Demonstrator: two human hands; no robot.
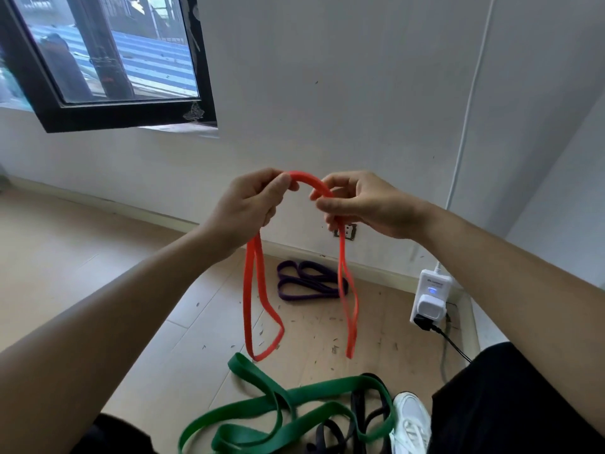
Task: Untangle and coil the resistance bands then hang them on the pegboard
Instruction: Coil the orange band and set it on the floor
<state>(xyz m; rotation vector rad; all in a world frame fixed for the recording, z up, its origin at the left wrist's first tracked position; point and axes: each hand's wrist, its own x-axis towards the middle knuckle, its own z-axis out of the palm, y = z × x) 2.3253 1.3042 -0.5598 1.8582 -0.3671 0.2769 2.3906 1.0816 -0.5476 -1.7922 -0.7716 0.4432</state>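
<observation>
Single head cam, wide-angle, looks fwd and down, hands close, floor point(82, 244) and wall point(327, 93) beyond

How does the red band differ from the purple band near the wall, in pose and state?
The red band is held up by the left hand and right hand; the purple band lies on the floor, untouched. The red band hangs in two long loops; the purple band is folded into a compact bundle. Both are flat bands.
</observation>
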